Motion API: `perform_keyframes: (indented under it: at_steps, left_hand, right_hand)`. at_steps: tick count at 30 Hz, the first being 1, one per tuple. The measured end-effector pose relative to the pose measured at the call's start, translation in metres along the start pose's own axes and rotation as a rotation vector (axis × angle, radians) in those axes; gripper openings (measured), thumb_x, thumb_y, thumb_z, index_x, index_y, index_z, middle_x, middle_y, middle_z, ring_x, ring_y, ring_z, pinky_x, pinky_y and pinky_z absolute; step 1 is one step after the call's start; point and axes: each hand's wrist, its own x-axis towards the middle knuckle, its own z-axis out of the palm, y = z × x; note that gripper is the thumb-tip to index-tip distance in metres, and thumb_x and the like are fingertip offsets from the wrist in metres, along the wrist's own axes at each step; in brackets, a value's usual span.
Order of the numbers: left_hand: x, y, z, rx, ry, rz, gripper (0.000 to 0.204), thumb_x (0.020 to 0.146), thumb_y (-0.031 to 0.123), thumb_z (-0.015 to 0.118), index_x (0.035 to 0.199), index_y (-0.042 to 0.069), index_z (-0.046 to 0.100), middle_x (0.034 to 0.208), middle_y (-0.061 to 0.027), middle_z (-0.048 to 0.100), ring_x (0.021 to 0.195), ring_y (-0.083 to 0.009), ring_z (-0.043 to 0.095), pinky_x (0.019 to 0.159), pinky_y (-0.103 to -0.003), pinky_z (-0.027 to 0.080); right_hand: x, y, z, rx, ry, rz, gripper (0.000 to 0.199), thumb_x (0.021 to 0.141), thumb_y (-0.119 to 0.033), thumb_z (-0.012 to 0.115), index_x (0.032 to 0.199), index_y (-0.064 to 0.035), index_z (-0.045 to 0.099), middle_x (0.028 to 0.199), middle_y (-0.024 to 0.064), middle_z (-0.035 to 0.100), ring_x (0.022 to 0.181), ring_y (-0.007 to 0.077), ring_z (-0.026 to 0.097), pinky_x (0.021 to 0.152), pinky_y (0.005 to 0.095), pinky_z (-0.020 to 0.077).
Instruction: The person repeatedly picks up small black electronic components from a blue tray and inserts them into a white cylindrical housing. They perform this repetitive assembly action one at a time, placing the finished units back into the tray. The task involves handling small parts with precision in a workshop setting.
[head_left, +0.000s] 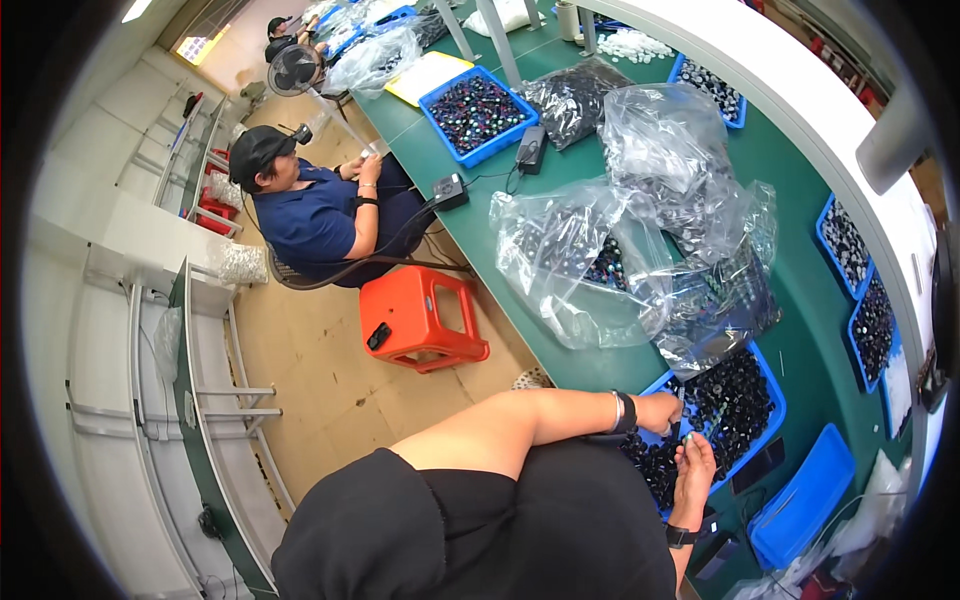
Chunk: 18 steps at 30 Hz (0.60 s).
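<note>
Blue plastic tray [779, 404]: set on the green tabletop [808, 345], ahead and to the right of the wearer's body; long axis slanting from lower left to upper right in my head view.
Small black parts [738, 392]: loose, heaped across the tray, directly under and around both hands.
Left hand [659, 412]: over the tray's left part, fingers curled downward; I cannot tell whether they are clamped on a part. Black wristband [627, 412] behind it.
Right hand [694, 466]: nearer the body, over the tray's lower side; thumb and finger pinched, as I read it, on a tiny pale piece [689, 438].
Hand to hand: fingertips close together, palms apart; the pale piece sits at the right fingertips, just below the left hand.
Clear plastic bags [665, 140]: beyond the tray; a bag of dark parts [715, 315] stands near its far edge.
Second blue tray [808, 495]: tilted, to the right.
Hidden from me: the tray's lower left corner, behind the black clothing [540, 520]; most of the left fingertips.
Hard to make out: single parts' shapes, too small and glossy.
</note>
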Motion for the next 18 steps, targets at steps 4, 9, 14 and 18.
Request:
perform_keyframes:
  at_steps: [4, 9, 14, 18]
  left_hand:
    - [-0.009, 0.037, -0.047, -0.221, -0.054, -0.119, 0.023, 0.065, 0.011, 0.070, 0.086, 0.002, 0.065, 0.080, -0.0103, 0.066, 0.073, -0.0189, 0.062, 0.065, -0.032, 0.049]
    - [-0.021, 0.055, -0.063, -0.524, 0.017, -0.068, 0.027, 0.071, 0.004, 0.070, 0.097, 0.001, 0.061, 0.082, -0.0071, 0.064, 0.077, -0.0140, 0.061, 0.068, -0.028, 0.050]
    - [-0.037, 0.066, -0.074, -0.684, 0.034, -0.092, 0.028, 0.077, -0.003, 0.066, 0.104, -0.001, 0.060, 0.093, -0.0087, 0.065, 0.085, -0.0140, 0.060, 0.078, -0.029, 0.050]
    - [-0.045, 0.092, -0.085, -0.697, 0.006, -0.121, 0.030, 0.077, -0.005, 0.063, 0.106, 0.000, 0.058, 0.095, -0.0051, 0.062, 0.087, -0.0112, 0.059, 0.078, -0.025, 0.048]
  right_hand:
    - [-0.004, -0.011, 0.018, 0.038, -0.067, 0.000, 0.018, 0.088, -0.003, 0.057, 0.105, -0.0006, 0.056, 0.087, 0.0045, 0.060, 0.072, 0.0111, 0.059, 0.065, 0.0205, 0.0505]
    - [-0.007, -0.031, 0.027, 0.002, -0.210, -0.092, 0.021, 0.087, -0.003, 0.057, 0.108, 0.0021, 0.055, 0.089, 0.0070, 0.060, 0.076, 0.0119, 0.059, 0.069, 0.0220, 0.0504]
    - [-0.016, -0.052, 0.038, -0.036, -0.221, -0.077, 0.021, 0.089, -0.010, 0.057, 0.108, -0.0025, 0.056, 0.089, 0.0077, 0.063, 0.076, 0.0136, 0.061, 0.067, 0.0247, 0.0503]
    - [-0.017, -0.050, 0.031, -0.032, -0.189, -0.096, 0.022, 0.088, -0.013, 0.060, 0.107, -0.0019, 0.058, 0.090, 0.0080, 0.063, 0.073, 0.0117, 0.060, 0.062, 0.0223, 0.0492]
